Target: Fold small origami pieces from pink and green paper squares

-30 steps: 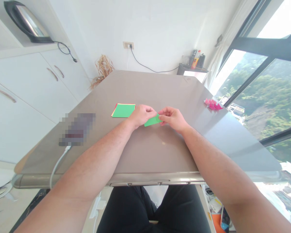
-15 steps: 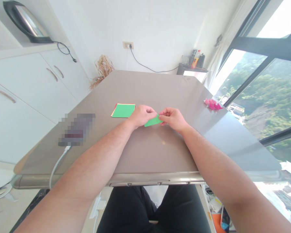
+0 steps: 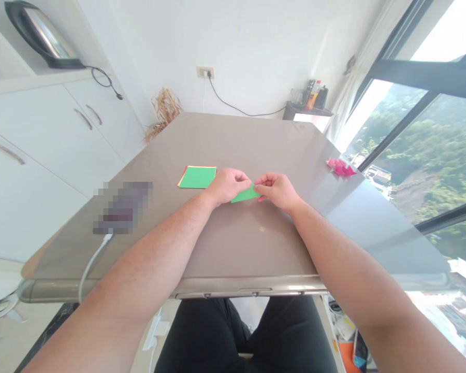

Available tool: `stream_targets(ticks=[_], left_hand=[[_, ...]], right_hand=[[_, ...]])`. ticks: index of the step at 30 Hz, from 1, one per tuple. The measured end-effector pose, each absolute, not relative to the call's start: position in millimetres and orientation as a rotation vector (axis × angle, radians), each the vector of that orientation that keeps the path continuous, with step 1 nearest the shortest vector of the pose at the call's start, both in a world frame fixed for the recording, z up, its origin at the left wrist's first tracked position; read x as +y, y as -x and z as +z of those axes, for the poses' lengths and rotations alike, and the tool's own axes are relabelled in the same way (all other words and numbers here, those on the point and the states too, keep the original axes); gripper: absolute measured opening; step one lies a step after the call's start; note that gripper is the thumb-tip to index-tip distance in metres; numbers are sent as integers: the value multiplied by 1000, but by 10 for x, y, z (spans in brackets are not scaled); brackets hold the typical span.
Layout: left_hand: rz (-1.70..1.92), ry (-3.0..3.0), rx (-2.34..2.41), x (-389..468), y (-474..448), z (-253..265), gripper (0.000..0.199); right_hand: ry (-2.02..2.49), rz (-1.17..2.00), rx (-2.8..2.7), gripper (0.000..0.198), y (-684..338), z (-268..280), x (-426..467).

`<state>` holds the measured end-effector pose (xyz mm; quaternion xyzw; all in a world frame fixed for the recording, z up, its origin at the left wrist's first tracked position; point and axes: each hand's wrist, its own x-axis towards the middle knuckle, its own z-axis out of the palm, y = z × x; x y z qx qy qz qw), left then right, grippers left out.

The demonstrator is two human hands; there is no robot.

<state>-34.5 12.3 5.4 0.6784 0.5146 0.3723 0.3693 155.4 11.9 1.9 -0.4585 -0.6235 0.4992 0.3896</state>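
Barely moved since a second ago in the head view, with the bare left hand [image 3: 229, 185] and bare right hand [image 3: 275, 190] kept at the same spot over a smooth grey-brown table [image 3: 256, 241]. Showing less of a crease near the right thumb now, on a small piece of green paper [image 3: 244, 195]. Pinching that piece along the far side between left thumb and fingers. Gripping its right end likewise with the right hand, close to the left fingertips. Cannot tell whether touching the tabletop with the paper.

Just beside the left hand, can see a flat stack of square paper sheets [image 3: 198, 177], green on top, with red and pale yellow at the edges. Farther left, can make out a dark, pixelated object [image 3: 122, 208], joined to a white cable [image 3: 90, 264] running over the near edge. Well apart to the right, near the window, can spot a row of pink, pointed pieces [image 3: 340, 167]. Beyond the far left corner, can see dried tan stalks [image 3: 166, 106].
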Motion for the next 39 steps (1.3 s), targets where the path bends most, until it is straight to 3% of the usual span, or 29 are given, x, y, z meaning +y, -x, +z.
stream_targets(ticks=[16,39], left_hand=[[914,-1977,1365,151,324,45,23],[925,-1890,1269,125,361,69,26]], right_hand=[[1298,1164,-1677,7,-1535,55,80],[1182,1371,-1584,9,-1607,4,134]])
